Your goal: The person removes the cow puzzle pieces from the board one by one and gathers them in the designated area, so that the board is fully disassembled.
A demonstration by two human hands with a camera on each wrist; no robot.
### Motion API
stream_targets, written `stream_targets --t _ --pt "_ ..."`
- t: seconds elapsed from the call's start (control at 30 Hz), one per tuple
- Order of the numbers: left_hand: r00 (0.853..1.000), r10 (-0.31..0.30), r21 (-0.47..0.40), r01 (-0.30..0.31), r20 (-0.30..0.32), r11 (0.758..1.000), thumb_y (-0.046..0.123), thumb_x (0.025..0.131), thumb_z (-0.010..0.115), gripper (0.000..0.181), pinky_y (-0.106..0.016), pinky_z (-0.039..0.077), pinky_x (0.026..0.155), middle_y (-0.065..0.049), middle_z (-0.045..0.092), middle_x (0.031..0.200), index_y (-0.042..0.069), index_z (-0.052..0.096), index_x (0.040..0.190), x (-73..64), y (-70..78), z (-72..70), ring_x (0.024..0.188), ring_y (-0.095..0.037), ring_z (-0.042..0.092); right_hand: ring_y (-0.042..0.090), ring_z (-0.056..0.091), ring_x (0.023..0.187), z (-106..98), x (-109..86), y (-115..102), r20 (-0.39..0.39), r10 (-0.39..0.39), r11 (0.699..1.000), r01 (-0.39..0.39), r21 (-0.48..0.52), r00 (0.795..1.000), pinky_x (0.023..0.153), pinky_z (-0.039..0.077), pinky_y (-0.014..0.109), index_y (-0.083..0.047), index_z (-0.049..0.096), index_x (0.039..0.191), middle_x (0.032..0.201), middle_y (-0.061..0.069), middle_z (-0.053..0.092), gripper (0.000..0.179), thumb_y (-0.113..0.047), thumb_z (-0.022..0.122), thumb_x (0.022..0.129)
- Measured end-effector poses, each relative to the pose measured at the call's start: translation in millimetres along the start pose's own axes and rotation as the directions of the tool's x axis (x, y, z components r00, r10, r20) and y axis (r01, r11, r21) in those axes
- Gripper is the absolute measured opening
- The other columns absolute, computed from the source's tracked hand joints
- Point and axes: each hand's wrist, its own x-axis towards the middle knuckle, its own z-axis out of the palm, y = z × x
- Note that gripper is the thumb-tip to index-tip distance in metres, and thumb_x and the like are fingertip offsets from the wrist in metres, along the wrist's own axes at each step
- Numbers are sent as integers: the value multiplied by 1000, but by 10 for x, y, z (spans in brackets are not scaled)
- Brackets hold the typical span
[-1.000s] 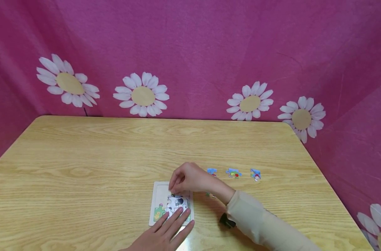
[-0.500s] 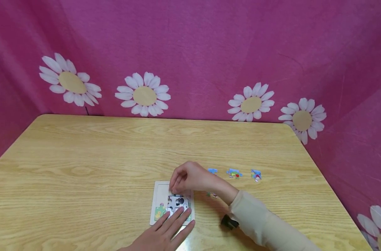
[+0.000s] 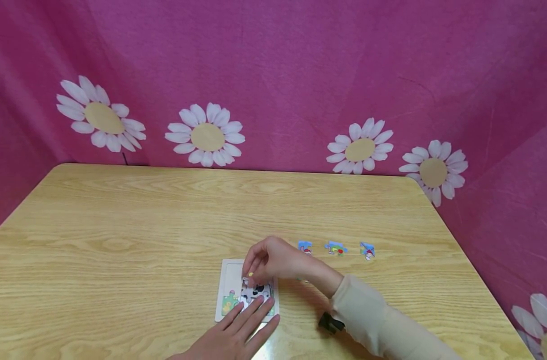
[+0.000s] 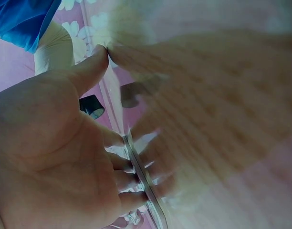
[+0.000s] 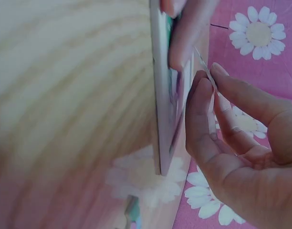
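Note:
A shallow square puzzle tray (image 3: 232, 271) lies near the table's front, partly filled with pieces. Its joined pieces show a black-and-white animal (image 3: 259, 290) and a green corner piece (image 3: 230, 304). My left hand (image 3: 237, 332) rests with straight, spread fingers on the tray's near part, covering pieces there. Above the tray's upper middle, my right hand (image 3: 275, 260) pinches a thin puzzle piece (image 5: 205, 67) between thumb and fingertips. In the right wrist view that piece is seen edge-on, tilted, beside the tray. Its printed face is mostly hidden by the fingers.
Right of the tray lie loose puzzle pieces: a blue-and-red one (image 3: 305, 247), a green-and-blue one (image 3: 336, 248) and a blue one (image 3: 367, 251). Another peeks from under the right wrist. A small black object (image 3: 331, 323) sits by the right sleeve. Behind the table hangs a pink flowered cloth (image 3: 282, 85).
My right hand has shifted slightly nearer to me over the tray, still pinching the piece. The left hand keeps its place on the tray.

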Motion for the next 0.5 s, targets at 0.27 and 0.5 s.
stream_targets --t 0.27,0.5 --pt "1000 12 36 -11 -15 999 67 97 33 78 -37 44 101 -14 38 152 9 41 148 1 -2 -13 138 -26 39 8 61 61 11 -42 -27 -23 -2 998 1 -70 1000 60 51 22 -2 72 84 69 2 67 11 6 77 79" --pt "1000 13 41 -12 -11 999 67 97 32 78 -37 42 102 -15 37 153 9 40 149 -1 -1 -16 139 -26 38 7 60 62 -159 -147 0 -70 -53 992 44 -120 996 59 50 22 -2 73 83 69 1 67 8 4 77 80"
